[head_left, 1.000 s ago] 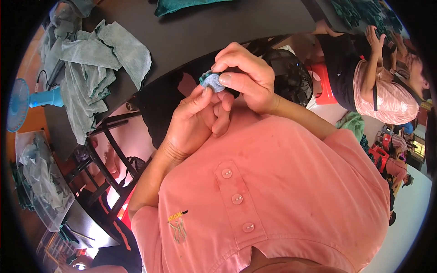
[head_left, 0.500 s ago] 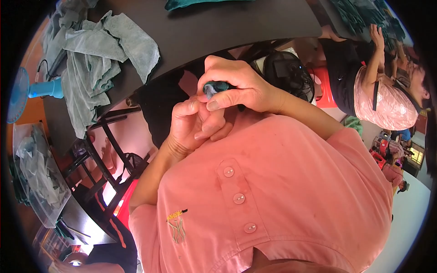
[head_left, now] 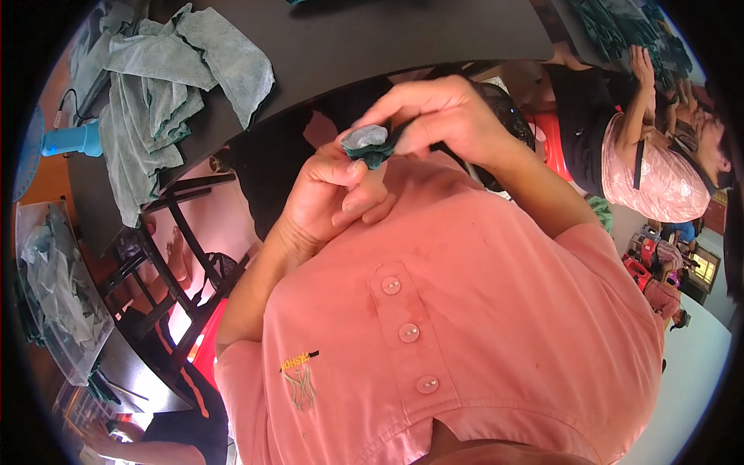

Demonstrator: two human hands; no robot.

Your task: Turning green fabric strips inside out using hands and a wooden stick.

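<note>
A small, gathered piece of dark green velvety cloth (head_left: 372, 147), pale grey on its upward-facing inside, is held up in front of my chest. My left hand (head_left: 333, 190) pinches its left and lower side between thumb and fingers, with the other fingers curled below. On the other side, my right hand (head_left: 457, 124) grips the cloth's right edge between thumb and fingertips. The fingers partly hide the cloth's edges.
Grey-green cloth pieces (head_left: 163, 77) hang over the dark table's (head_left: 387, 43) left edge, near a blue fan (head_left: 74, 139). A clear bin (head_left: 66, 287) of cloth stands at left. Behind my right arm is a black fan (head_left: 508, 116). Another person (head_left: 659, 167) works at right.
My right hand has opened out and shifted right, drawing the cloth's edge with it. More of the pale inside shows. My left hand keeps its pinch almost in place.
</note>
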